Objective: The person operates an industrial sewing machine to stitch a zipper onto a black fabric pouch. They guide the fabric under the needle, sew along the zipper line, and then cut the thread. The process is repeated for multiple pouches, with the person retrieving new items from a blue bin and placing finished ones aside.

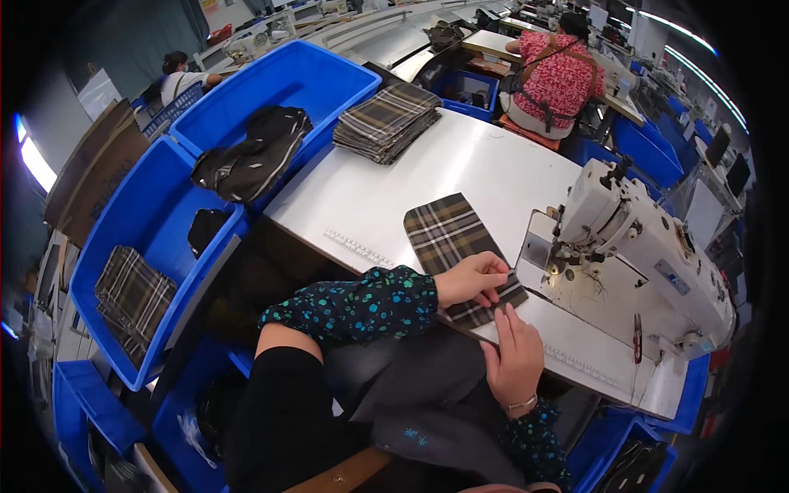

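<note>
A plaid fabric panel (pixel 440 230) in olive, black and white lies on the white sewing table (pixel 362 209). My left hand (pixel 472 279) is over the panel's near right part, fingers curled in a pinch; what is between the fingertips is too small to make out. Just nearer me, my right hand (pixel 514 357) rests with fingers extended at the panel's near edge. To the right stands a white sewing machine (pixel 649 255), with thread snips (pixel 637 337) lying beside it.
Stacked plaid pieces (pixel 382 115) sit at the table's far left corner. Left are blue bins (pixel 185 189) holding plaid pieces (pixel 131 292) and black items (pixel 246 148); more bins (pixel 641 144) stand right. A co-worker (pixel 551 82) sits ahead, another (pixel 181 82) behind the left bins.
</note>
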The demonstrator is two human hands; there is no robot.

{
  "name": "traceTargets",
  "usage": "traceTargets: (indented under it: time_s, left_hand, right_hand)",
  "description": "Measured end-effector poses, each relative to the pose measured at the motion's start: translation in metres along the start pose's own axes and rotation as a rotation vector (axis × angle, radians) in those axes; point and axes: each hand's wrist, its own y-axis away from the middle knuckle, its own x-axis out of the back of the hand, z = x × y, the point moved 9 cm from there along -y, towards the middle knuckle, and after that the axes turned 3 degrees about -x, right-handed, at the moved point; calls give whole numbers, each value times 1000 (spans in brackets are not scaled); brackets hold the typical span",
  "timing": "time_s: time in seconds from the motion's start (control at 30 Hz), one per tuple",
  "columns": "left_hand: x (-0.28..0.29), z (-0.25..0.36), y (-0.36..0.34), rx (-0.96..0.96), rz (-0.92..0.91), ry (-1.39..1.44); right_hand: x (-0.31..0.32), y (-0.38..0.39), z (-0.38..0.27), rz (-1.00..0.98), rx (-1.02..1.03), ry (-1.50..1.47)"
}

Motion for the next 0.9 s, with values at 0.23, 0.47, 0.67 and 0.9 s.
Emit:
traceTargets:
  time_s: [0.23,0.47,0.67,0.9]
  left_hand:
    - [124,115,78,-617,547,-1117]
    - [304,178,215,150,1449,-1761]
    - [339,177,222,14,1265,-1589]
    - [236,249,247,-388,1377,-1574]
  right_hand:
    - [-41,-19,58,-147,-86,152]
    - [-60,-29,64,-188,-81,411]
    - [-56,-33,81,-171,-142,384]
    - [-45,-32,102,-90,-196,220]
